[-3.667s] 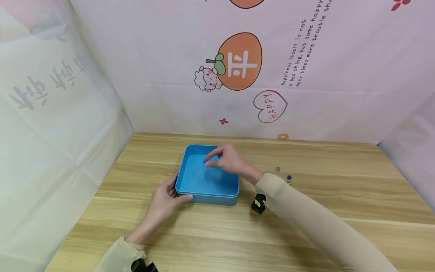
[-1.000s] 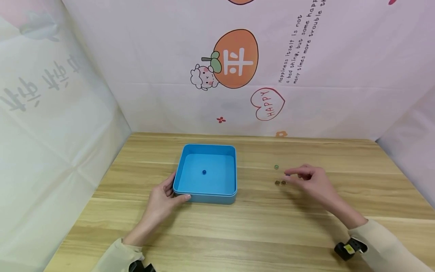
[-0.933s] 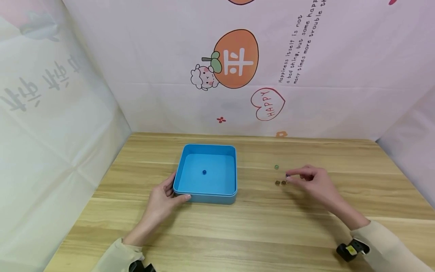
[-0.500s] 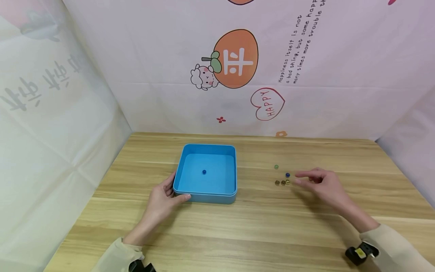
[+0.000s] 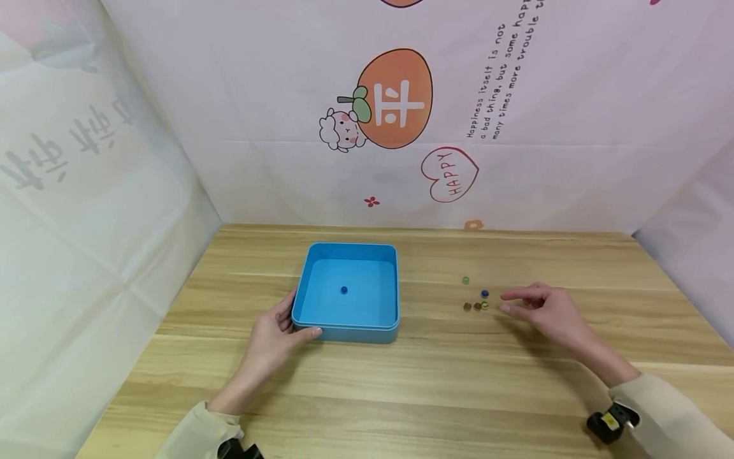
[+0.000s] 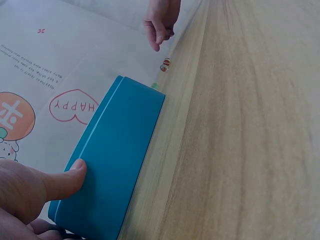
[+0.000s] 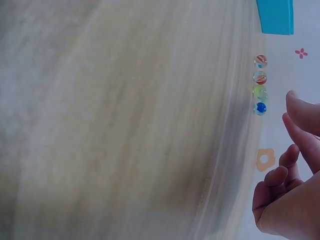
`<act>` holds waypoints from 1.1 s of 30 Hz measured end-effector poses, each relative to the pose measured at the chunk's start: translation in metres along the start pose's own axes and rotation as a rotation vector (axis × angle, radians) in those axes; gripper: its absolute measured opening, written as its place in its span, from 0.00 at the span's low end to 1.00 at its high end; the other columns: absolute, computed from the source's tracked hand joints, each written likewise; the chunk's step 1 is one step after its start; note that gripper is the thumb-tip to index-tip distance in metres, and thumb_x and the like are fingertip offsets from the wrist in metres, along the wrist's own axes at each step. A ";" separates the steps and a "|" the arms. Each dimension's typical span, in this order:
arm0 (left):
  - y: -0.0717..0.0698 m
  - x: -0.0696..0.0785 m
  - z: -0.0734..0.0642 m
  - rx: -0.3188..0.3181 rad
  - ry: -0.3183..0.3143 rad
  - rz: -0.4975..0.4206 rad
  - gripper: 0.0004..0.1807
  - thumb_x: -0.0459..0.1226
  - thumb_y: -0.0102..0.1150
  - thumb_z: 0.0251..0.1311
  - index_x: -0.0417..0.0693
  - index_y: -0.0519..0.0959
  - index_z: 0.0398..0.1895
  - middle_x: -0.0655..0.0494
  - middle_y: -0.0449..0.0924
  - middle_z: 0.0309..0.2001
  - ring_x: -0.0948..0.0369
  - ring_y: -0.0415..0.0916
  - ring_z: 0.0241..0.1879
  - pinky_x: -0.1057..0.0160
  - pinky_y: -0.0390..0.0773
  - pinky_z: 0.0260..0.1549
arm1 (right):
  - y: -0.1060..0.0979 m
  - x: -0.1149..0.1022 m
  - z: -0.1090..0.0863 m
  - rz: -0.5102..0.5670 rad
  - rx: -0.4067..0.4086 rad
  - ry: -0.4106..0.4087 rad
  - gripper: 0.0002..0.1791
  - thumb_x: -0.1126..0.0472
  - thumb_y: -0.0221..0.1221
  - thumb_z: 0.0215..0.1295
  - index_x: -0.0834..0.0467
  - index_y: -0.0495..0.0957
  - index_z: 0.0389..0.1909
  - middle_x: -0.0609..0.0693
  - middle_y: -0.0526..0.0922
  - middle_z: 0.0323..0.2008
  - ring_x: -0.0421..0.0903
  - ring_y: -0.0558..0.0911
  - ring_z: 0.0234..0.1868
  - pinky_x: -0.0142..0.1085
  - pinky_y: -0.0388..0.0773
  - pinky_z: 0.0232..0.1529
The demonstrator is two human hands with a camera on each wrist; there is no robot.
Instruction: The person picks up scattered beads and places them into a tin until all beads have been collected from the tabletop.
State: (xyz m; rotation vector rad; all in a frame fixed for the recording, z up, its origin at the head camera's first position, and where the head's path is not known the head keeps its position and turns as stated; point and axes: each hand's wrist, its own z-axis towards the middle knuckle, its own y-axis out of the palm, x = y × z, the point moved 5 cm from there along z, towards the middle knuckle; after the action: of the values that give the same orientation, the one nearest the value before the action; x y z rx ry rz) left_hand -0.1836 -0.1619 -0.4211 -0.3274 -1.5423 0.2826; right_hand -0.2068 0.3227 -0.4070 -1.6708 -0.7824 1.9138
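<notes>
My left hand (image 5: 275, 338) grips the near left corner of an open blue box (image 5: 346, 335), the thumb along its front wall. Inside the box lies one dark blue marble (image 5: 344, 290). To the right, several glass marbles lie on the table: a green one (image 5: 466, 280), another blue one (image 5: 485, 294), a yellowish one (image 5: 484, 306) and two brownish ones, which show red-orange swirls in the right wrist view, such as this swirled marble (image 7: 260, 61). Just right of the blue marble hovers my right hand (image 5: 550, 315), thumb and forefinger apart, nothing between them.
A wooden table (image 5: 367, 395) carries everything. Behind it hangs a white printed cloth (image 5: 275, 178), with a further cloth panel (image 5: 103, 223) on the left. Black wrist cameras, one of them a small black camera (image 5: 606, 427), sit on both sleeves.
Earlier the right hand was over the box with a blue marble, now lying inside. It then pinched the other blue marble near the group, let go and drew right. The left hand stays put.
</notes>
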 end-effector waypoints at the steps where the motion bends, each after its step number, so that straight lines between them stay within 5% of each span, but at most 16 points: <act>1: 0.000 0.000 0.000 0.001 0.000 -0.001 0.51 0.33 0.78 0.60 0.31 0.58 0.80 0.34 0.60 0.77 0.44 0.65 0.73 0.48 0.71 0.67 | 0.001 0.000 0.001 -0.006 -0.005 0.001 0.19 0.56 0.72 0.69 0.64 0.88 0.55 0.54 0.81 0.40 0.46 0.69 0.32 0.34 0.67 0.27; 33: 0.000 -0.002 0.001 0.002 0.006 0.000 0.51 0.32 0.78 0.59 0.30 0.58 0.80 0.34 0.60 0.77 0.44 0.65 0.73 0.48 0.71 0.67 | 0.021 0.000 0.016 -0.085 -0.044 -0.051 0.13 0.57 0.75 0.64 0.59 0.91 0.47 0.50 0.80 0.35 0.47 0.71 0.33 0.34 0.69 0.29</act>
State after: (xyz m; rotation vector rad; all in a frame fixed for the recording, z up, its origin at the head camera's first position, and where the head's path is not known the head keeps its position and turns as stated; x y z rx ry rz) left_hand -0.1842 -0.1625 -0.4234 -0.3260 -1.5360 0.2829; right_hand -0.2225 0.3057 -0.4206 -1.5934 -0.9068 1.8999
